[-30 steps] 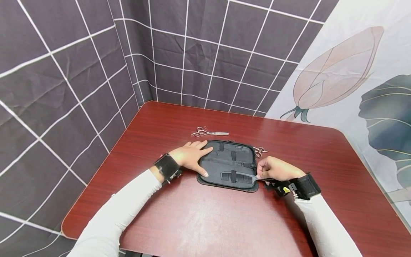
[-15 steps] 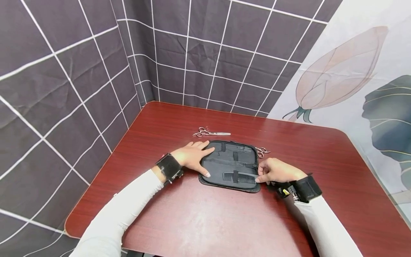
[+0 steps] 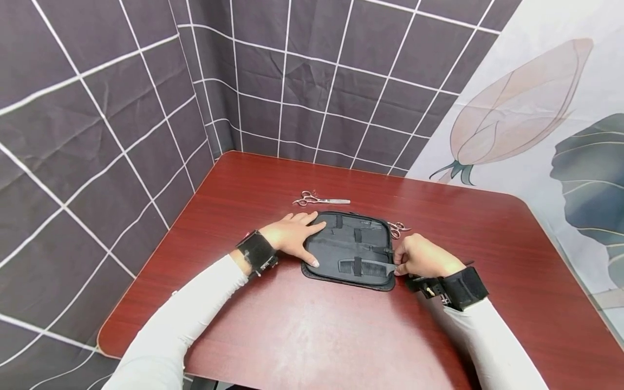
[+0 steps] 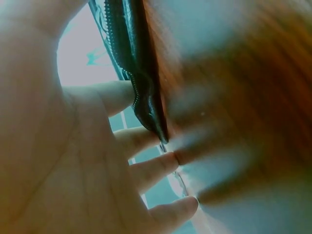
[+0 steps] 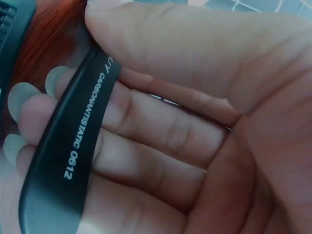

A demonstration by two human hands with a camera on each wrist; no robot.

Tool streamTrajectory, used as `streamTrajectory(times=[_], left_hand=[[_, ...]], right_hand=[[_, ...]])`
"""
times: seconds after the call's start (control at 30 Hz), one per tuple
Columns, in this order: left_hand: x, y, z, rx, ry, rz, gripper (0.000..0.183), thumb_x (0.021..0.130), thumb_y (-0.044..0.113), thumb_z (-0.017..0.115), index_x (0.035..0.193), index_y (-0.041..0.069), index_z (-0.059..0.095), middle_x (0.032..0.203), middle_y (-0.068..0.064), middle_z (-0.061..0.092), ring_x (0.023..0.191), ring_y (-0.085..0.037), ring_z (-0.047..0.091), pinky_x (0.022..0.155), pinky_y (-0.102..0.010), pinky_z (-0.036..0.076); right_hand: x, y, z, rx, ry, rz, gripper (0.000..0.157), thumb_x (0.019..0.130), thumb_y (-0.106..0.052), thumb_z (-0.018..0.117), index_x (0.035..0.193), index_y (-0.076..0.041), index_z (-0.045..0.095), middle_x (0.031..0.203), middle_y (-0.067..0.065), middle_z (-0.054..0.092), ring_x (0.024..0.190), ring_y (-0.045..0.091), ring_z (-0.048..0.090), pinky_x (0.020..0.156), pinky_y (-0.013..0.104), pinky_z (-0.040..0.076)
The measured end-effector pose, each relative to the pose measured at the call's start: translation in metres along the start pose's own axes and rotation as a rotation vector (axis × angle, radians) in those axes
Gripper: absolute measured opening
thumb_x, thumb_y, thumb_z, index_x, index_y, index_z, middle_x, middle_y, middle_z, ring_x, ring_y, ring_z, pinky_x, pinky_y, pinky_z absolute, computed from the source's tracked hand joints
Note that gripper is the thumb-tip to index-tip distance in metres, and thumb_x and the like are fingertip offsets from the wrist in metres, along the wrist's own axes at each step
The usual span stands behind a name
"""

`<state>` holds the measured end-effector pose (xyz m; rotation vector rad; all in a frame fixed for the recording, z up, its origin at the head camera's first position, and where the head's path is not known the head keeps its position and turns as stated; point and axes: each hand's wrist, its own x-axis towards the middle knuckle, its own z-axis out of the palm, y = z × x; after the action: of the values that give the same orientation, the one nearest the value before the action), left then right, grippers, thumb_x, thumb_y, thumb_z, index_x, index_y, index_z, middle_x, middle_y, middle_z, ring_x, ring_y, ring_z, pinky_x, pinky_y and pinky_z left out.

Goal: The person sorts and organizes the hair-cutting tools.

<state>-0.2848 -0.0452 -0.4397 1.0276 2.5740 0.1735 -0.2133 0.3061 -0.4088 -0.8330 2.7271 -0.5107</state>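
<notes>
An unfolded black zip case [image 3: 326, 250] lies on the table. My left hand [image 3: 291, 236] rests on its left edge, fingers spread and straight; in the left wrist view the case's zipped edge [image 4: 141, 73] passes by the fingers. A black comb [image 3: 377, 268] lies in the near half, teeth towards me, under an elastic strap [image 3: 358, 266]. At the case's right edge, my right hand [image 3: 423, 255] pinches the comb's handle end. The right wrist view has the flat handle [image 5: 51, 195], printed with white lettering, between thumb and curled fingers.
Thinning scissors [image 3: 333, 201] lie behind the case. Finger rings of another pair of scissors [image 3: 397, 230] stick out at its back right corner. The red-brown table [image 3: 292, 336] meets a grey gridded curtain [image 3: 312, 97] at the back and left.
The right hand has shifted its hold and turned slightly at the wrist on the comb's handle. The left hand stays on the case, and the comb keeps its place under the strap.
</notes>
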Motion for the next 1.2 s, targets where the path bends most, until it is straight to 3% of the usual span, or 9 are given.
streamTrajectory(times=[0.7, 0.97, 1.2], left_hand=[[0.001, -0.001, -0.004, 0.008, -0.001, 0.001, 0.111, 0.082, 0.074, 0.071, 0.168, 0.026, 0.018, 0.176, -0.014, 0.006, 0.163, -0.032, 0.009, 0.131, -0.055, 0.011], [0.001, 0.0, -0.004, 0.006, -0.008, -0.001, 0.111, 0.082, 0.074, 0.071, 0.168, 0.026, 0.018, 0.176, -0.014, 0.006, 0.163, -0.032, 0.009, 0.131, -0.055, 0.012], [0.001, 0.001, -0.001, 0.018, -0.017, -0.005, 0.111, 0.083, 0.075, 0.07, 0.168, 0.026, 0.017, 0.176, -0.013, 0.006, 0.163, -0.031, 0.01, 0.131, -0.054, 0.012]], right_hand=[[0.004, -0.013, -0.003, -0.078, -0.018, -0.013, 0.028, 0.073, 0.001, 0.082, 0.055, -0.016, 0.067, 0.053, -0.021, 0.043, 0.054, -0.001, 0.038, 0.052, 0.018, 0.033], [0.007, -0.018, 0.002, -0.113, -0.006, -0.049, 0.043, 0.07, 0.0, 0.082, 0.047, -0.02, 0.051, 0.052, -0.021, 0.029, 0.051, -0.002, 0.028, 0.051, 0.018, 0.025], [0.007, -0.02, 0.007, -0.113, 0.002, -0.057, 0.044, 0.07, 0.002, 0.081, 0.047, -0.02, 0.05, 0.052, -0.021, 0.029, 0.05, -0.002, 0.028, 0.051, 0.017, 0.025]])
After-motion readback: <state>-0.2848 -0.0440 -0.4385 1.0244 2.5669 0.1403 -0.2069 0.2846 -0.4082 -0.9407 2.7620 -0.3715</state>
